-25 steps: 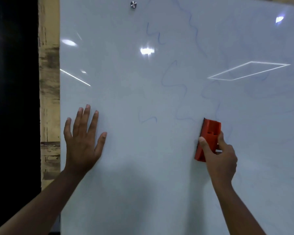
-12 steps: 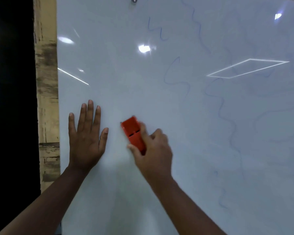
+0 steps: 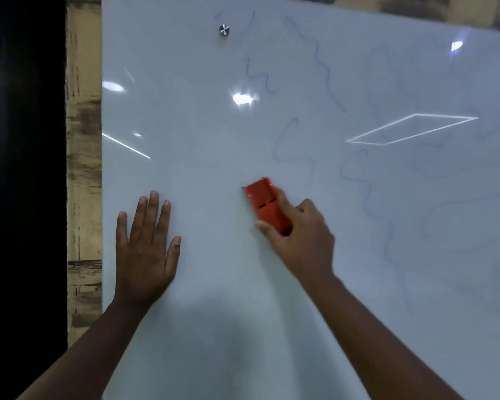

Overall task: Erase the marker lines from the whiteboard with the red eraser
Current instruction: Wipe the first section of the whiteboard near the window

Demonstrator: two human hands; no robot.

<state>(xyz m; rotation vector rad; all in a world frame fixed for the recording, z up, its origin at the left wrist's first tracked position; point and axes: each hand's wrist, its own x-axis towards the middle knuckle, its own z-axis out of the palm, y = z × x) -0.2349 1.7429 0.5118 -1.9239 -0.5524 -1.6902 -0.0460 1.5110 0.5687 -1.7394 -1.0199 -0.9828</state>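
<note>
Head view, metal stud [image 3: 223, 30] upper centre, blue marker lines [image 3: 367, 197] right of centre, left hand [image 3: 146, 249] flat on whiteboard [image 3: 199, 140], right hand [image 3: 302, 241] gripping red eraser [image 3: 267, 207] mid-frame, eraser poking up-left beyond fingers.

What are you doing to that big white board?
A person is wiping blue marker lines off a whiteboard. The right hand grips a red eraser against the board, near its middle. The left hand rests flat on the board with fingers spread. The patch around the hands looks clean, but wavy blue lines are left above and to the right.
</note>
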